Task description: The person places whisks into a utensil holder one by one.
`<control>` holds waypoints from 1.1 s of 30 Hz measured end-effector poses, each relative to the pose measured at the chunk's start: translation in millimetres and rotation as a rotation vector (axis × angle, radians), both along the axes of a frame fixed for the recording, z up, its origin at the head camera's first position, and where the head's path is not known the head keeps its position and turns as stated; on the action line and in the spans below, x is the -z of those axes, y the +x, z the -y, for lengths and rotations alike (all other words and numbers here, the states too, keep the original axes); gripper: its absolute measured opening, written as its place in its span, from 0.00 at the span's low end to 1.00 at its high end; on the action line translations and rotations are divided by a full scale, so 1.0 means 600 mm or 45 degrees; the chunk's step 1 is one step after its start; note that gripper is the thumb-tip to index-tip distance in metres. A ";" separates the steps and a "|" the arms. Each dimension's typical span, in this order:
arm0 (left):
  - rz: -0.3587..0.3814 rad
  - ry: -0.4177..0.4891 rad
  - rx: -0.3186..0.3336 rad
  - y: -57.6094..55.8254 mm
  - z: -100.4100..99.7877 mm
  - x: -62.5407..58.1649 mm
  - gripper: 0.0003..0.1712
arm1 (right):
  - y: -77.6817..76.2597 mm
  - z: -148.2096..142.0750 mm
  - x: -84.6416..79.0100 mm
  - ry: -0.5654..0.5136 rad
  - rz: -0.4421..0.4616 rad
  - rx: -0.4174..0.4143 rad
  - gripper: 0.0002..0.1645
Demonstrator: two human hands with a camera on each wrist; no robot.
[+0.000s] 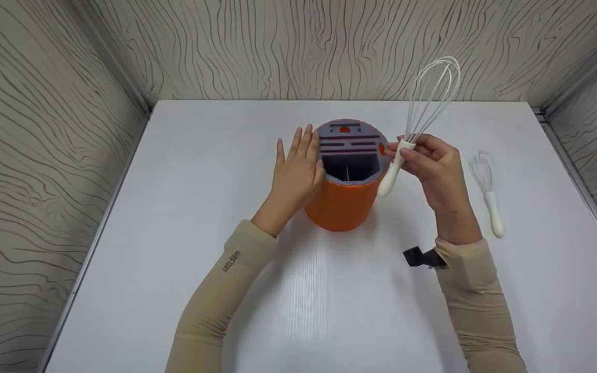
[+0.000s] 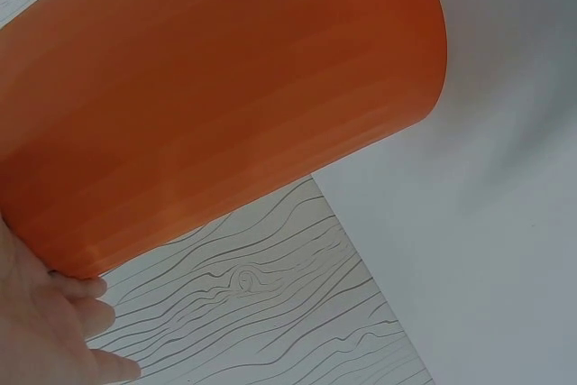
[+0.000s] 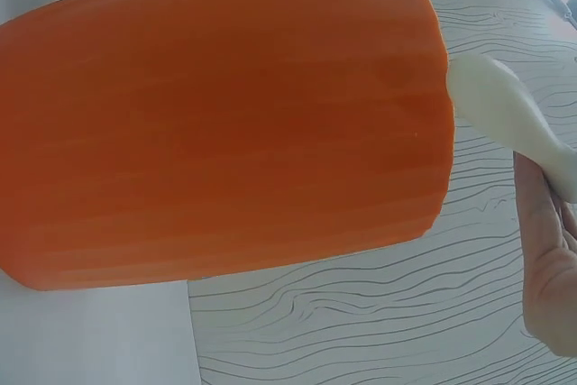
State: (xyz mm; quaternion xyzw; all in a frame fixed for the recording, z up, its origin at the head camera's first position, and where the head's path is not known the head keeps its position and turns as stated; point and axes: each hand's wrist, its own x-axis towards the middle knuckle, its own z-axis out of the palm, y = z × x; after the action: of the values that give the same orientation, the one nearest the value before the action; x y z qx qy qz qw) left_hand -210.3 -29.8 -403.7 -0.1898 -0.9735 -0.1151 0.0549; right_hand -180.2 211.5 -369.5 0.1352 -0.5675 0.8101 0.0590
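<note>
An orange cylindrical utensil holder (image 1: 341, 207) with a grey slotted top stands upright on the table. My left hand (image 1: 298, 168) rests against its left side near the rim, fingers straight. In my right hand (image 1: 441, 168), thumb and fingers pinch a white whisk (image 1: 396, 168) where handle meets wires. The whisk's wires point up, and its handle end hangs by the holder's right rim. From the right wrist view, the pale handle (image 3: 505, 105) appears beside the top of the orange holder (image 3: 225, 123). The left wrist view shows fingers (image 2: 90, 317) at the holder's upper edge.
A second, smaller whisk (image 1: 494, 215) lies on the white table (image 1: 174, 207), right of my right forearm. Wood-grain patterned panels (image 1: 298, 49) stand behind and beside the table. A black wrist camera (image 1: 420, 257) juts from the right sleeve.
</note>
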 end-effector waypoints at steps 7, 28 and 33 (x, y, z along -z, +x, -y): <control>-0.010 0.007 0.000 -0.002 0.000 0.000 0.33 | -0.004 0.010 0.000 -0.038 0.020 -0.001 0.10; -0.024 -0.024 0.005 -0.001 0.001 0.000 0.33 | -0.012 0.039 -0.012 -0.081 -0.017 -0.019 0.12; -0.016 -0.021 0.005 0.000 0.001 0.001 0.33 | -0.016 0.044 -0.013 -0.083 -0.040 -0.010 0.11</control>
State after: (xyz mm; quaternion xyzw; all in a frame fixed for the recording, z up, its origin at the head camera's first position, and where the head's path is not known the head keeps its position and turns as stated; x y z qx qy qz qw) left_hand -210.5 -30.6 -404.3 -0.1929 -0.9737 -0.1059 0.0591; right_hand -189.6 185.1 -361.8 0.1481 -0.5393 0.8261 0.0690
